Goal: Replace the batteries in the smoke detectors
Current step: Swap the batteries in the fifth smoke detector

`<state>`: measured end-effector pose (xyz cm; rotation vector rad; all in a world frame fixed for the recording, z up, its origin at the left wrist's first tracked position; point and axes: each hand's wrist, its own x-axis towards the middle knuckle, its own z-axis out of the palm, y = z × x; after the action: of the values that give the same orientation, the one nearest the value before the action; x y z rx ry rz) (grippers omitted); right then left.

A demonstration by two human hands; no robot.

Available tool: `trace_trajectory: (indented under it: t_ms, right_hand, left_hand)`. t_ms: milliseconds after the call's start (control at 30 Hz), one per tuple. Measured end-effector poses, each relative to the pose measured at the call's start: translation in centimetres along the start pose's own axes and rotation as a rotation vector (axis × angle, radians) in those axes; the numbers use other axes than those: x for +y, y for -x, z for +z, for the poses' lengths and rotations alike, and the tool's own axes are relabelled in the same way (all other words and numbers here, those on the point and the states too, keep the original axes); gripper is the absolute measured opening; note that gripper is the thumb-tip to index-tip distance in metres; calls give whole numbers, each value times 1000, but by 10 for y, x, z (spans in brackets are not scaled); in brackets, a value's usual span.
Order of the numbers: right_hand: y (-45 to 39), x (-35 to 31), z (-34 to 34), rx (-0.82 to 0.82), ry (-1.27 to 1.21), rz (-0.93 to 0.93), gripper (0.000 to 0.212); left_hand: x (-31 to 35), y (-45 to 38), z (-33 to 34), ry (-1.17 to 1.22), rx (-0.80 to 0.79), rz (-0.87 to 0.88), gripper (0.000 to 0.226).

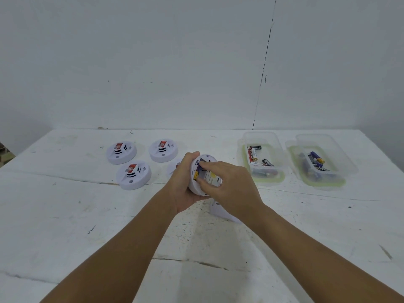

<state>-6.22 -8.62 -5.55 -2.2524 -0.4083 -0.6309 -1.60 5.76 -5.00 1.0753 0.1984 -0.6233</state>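
Two hands held one smoke detector (202, 171) above the white table (65, 215): left hand (185, 182) curled around its rim, right hand (227, 182) pinching a battery (197, 174) in its back compartment.

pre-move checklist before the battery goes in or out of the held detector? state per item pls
1. Detector held steady: ok, left hand grips it from behind, back side facing the camera.
2. Battery bay reachable: ok, right hand has its fingertips at the open bay.
3. Battery seated: cannot tell, fingers partly hide it.
4. Removed cover within reach: ok, on the table under the right wrist.
5. Battery tubs close by: ok, near tub and far tub both hold batteries.
6. Which tub holds fresh ones: cannot tell.
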Motion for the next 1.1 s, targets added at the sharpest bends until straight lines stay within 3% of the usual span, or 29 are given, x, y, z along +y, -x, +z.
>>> trace_trajectory:
  t_ms: [100, 367, 833, 967, 1100]
  right_hand:
    - [0, -2, 1, -5, -23, 39, 47]
    - [1, 2, 1, -15, -95, 109, 32]
    - [-1, 2, -5, -46, -160, 116, 30]
    - [0, -8, -5, -136, -198, 243, 35]
    - [-7, -8, -7, -48, -474, 517, 13]
  left_hand:
    - [0, -1, -2, -39, 0, -16, 43]
    - [-1, 1, -3, -101, -4, -36, 44]
    - [1, -4, 2, -40, 39, -6, 43]
    - [-5, -9, 6, 14, 101, 57, 44]
    - [-8, -13, 15, -39, 149, 113, 42]
